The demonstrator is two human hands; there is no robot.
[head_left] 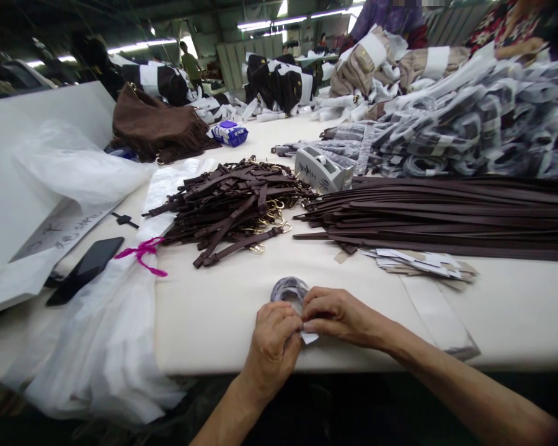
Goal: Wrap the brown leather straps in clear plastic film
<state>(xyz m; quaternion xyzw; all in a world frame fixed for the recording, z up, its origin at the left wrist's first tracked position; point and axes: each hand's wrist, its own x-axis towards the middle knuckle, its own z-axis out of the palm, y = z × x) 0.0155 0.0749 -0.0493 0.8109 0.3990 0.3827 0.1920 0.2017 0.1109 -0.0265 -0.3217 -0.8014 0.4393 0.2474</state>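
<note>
A coiled strap in clear plastic (pixel 289 286) stands on the pale table near its front edge, its round opening facing me. My left hand (pixel 274 337) is closed on the coil's near left side. From the right, my right hand (pixel 337 314) pinches at the same near side, fingertips meeting those of the left. A small white strip (pixel 309 337) sticks out below the joined fingertips; the fingers hide the rest of it. Beyond the coil lies a heap of short dark brown straps (pixel 232 204) with gold clasps.
Long brown straps (pixel 446 214) lie at right, with a tape dispenser (pixel 323 170) beside them. Paper tags (pixel 423 266) sit nearer. Many wrapped coils (pixel 474 130) are piled behind. Plastic bags (pixel 106 347) and a phone (pixel 86 269) lie left; a fringed brown bag (pixel 153 124) stands farther back.
</note>
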